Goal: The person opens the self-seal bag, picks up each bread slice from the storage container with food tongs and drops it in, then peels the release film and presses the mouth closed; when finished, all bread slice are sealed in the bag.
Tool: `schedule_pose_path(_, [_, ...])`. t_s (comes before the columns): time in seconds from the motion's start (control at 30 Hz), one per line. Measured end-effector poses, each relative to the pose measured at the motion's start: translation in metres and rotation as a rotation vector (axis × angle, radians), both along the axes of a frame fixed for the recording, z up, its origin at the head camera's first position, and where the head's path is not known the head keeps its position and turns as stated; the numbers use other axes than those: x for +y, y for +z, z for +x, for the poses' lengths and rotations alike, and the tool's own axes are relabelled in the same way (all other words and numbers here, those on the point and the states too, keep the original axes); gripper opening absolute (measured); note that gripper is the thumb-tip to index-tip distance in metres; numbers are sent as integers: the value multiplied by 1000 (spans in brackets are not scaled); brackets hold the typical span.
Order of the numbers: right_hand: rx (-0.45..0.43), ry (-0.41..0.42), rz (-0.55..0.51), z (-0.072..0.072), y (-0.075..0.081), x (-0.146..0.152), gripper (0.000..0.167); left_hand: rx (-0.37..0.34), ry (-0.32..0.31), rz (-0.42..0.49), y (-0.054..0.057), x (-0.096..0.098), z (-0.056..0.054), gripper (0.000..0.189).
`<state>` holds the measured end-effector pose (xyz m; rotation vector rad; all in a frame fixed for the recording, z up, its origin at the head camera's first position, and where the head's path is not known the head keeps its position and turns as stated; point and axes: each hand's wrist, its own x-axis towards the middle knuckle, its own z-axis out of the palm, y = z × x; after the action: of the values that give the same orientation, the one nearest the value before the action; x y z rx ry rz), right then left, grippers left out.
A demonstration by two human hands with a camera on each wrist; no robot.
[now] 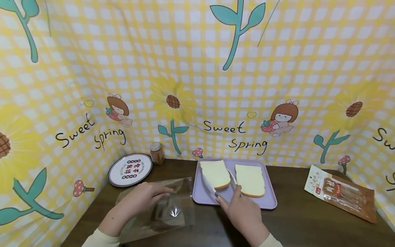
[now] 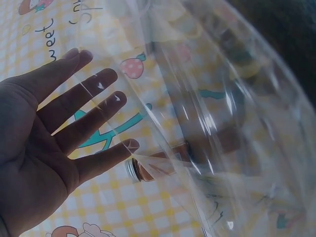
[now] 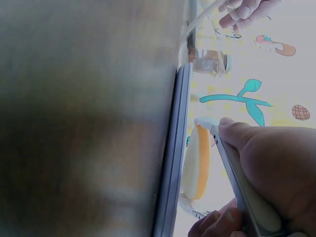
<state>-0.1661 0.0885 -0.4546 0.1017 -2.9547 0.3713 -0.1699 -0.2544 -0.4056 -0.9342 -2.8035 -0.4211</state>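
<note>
My right hand (image 1: 245,214) grips a pair of tongs (image 1: 210,185), whose jaws straddle the left bread slice (image 1: 216,171). That slice is tilted slightly over the lilac tray (image 1: 270,203), its crust edge showing in the right wrist view. Another bread slice (image 1: 251,180) lies flat on the tray's right half. My left hand (image 1: 145,195) pinches the edge of a clear plastic bag (image 1: 176,219) between thumb and forefinger. In the left wrist view, the other fingers (image 2: 94,123) are spread straight against the film.
An oval plate (image 1: 129,169) with red lettering leans at the back left, beside a small lidded jar (image 1: 156,153). A brown and white food packet (image 1: 342,193) lies far right on the dark table (image 1: 293,226). Checked cloth (image 1: 197,68) hangs close behind and at both sides.
</note>
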Motion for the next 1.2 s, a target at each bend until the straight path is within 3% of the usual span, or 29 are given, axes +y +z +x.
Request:
schedule_pose_path(0.47, [50,45,-17,4,5,17,97,25,1,8,-3,-4,2,23])
schedule_pose_path(0.7, [63,66,-13,5,7,30,99,-20,25,26,-1,-6,4,23])
schedule_pose_path(0.97, [26,79,-1,17,12,42,97,-53,35,33,-5,-10,13,24])
schedule_pose_path(1.2, [117,119,36,17,23,52,91,-51,29,24,1,-10,6,25])
